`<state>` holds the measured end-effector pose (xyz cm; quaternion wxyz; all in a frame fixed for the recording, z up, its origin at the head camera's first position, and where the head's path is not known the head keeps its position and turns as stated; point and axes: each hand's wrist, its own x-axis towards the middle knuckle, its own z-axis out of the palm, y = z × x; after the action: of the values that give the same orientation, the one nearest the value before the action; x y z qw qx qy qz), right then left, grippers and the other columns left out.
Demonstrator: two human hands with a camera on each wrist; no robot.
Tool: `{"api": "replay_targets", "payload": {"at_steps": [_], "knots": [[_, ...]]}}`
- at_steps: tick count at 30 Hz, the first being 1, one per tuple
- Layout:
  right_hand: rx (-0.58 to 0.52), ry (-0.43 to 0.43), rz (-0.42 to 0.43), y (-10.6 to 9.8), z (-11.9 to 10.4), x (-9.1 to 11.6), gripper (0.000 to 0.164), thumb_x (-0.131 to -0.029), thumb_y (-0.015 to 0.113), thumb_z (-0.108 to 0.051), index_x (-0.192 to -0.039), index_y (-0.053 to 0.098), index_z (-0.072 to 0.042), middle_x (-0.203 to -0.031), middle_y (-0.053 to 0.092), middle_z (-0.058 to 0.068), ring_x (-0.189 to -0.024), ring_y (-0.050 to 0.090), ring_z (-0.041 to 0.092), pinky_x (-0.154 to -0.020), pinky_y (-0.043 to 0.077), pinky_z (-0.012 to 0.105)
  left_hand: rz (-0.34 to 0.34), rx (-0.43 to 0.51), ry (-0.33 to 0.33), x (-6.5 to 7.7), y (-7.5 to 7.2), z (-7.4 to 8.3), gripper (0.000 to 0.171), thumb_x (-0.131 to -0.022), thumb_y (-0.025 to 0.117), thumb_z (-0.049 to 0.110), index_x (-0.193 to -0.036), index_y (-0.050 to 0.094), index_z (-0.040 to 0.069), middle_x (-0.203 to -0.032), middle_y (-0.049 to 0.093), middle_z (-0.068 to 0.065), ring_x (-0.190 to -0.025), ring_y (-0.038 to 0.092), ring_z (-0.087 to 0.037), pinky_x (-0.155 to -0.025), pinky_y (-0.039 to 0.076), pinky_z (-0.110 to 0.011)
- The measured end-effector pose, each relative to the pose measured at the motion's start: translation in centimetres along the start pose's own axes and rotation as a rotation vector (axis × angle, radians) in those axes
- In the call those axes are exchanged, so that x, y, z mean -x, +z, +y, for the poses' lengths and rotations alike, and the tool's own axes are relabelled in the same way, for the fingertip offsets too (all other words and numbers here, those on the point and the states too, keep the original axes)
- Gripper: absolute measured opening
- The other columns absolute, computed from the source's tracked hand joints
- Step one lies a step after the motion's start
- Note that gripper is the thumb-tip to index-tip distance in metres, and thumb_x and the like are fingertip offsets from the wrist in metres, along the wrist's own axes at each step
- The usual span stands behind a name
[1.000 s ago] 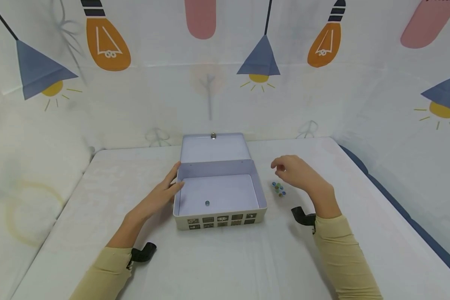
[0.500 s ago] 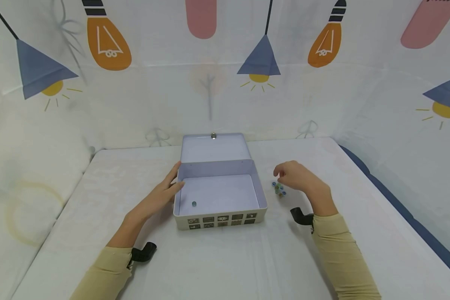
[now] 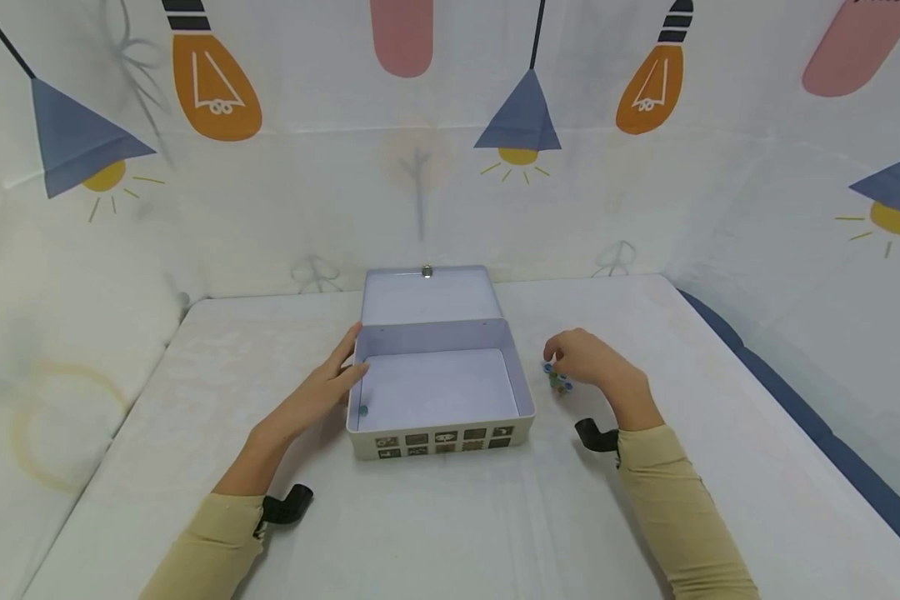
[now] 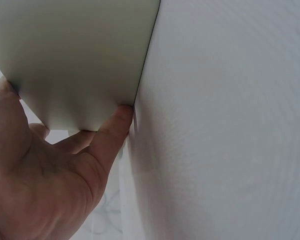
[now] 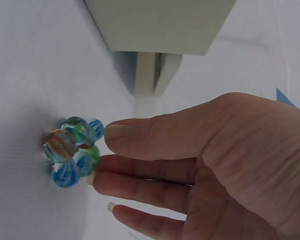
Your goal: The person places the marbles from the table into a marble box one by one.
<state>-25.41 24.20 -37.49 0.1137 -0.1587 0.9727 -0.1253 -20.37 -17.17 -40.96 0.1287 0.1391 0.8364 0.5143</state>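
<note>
An open, pale hinged box (image 3: 444, 387) with small dark pictures on its front stands mid-table, lid (image 3: 429, 297) tipped back. My left hand (image 3: 317, 396) holds its left side, thumb on the rim; in the left wrist view the fingers (image 4: 112, 132) wrap its far corner. One small marble (image 3: 363, 410) lies inside at the box's left wall. To the right of the box, several glass marbles (image 5: 72, 145) with blue, green and orange swirls sit clustered on the table. My right hand (image 3: 587, 357) reaches down over them, thumb (image 5: 145, 136) and fingers apart, tips right at the cluster.
A white cloth (image 3: 450, 525) covers the table. Behind it hangs a white curtain (image 3: 307, 192) printed with lamps and bulbs. Each wrist carries a black camera mount, one at the left sleeve (image 3: 288, 505), one at the right (image 3: 596, 436).
My right hand has come down and toward me onto the marble cluster. The marble in the box has rolled left to the side wall. My left hand has stayed put.
</note>
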Motion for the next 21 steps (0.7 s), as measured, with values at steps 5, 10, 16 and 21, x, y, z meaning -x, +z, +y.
{"api": "replay_targets", "payload": {"at_steps": [5,10,16,21], "knots": [[0.0,-0.016,0.029,0.5,0.4,-0.3,0.026,-0.08,0.051,0.0,-0.099,0.07,-0.004,-0.098,0.067,0.011,-0.085,0.059,0.021,-0.073,0.05,0.038,-0.02,0.014,-0.012,0.8,0.0,2.0,0.07,-0.096,0.041,0.046,-0.147,-0.006,0.039,-0.157,-0.005,-0.002,-0.142,0.013,-0.041,-0.105,0.031,-0.06],[0.015,-0.035,0.06,1.0,0.5,-0.6,0.025,-0.079,0.051,0.002,-0.094,0.07,-0.004,-0.094,0.068,0.01,-0.085,0.06,0.021,-0.075,0.05,0.039,-0.022,0.02,-0.014,0.9,0.0,2.3,0.07,-0.097,0.041,0.045,-0.148,-0.005,0.037,-0.157,-0.005,-0.003,-0.142,0.014,-0.041,-0.105,0.031,-0.059],[0.018,-0.027,0.07,1.4,0.5,-1.0,0.025,-0.079,0.052,0.002,-0.093,0.071,-0.005,-0.091,0.068,0.009,-0.081,0.059,0.019,-0.072,0.05,0.036,-0.02,0.025,-0.014,1.0,0.0,2.3,0.071,-0.095,0.042,0.047,-0.148,-0.005,0.038,-0.157,-0.005,-0.002,-0.142,0.014,-0.041,-0.105,0.032,-0.059],[0.012,-0.024,0.068,1.6,0.5,-1.1,0.026,-0.078,0.053,0.001,-0.095,0.071,-0.007,-0.086,0.067,0.006,-0.073,0.055,0.016,-0.065,0.048,0.031,-0.02,0.025,-0.016,1.0,0.0,2.3,0.072,-0.095,0.043,0.049,-0.148,-0.005,0.038,-0.157,-0.005,-0.003,-0.142,0.014,-0.041,-0.106,0.029,-0.06]]}}
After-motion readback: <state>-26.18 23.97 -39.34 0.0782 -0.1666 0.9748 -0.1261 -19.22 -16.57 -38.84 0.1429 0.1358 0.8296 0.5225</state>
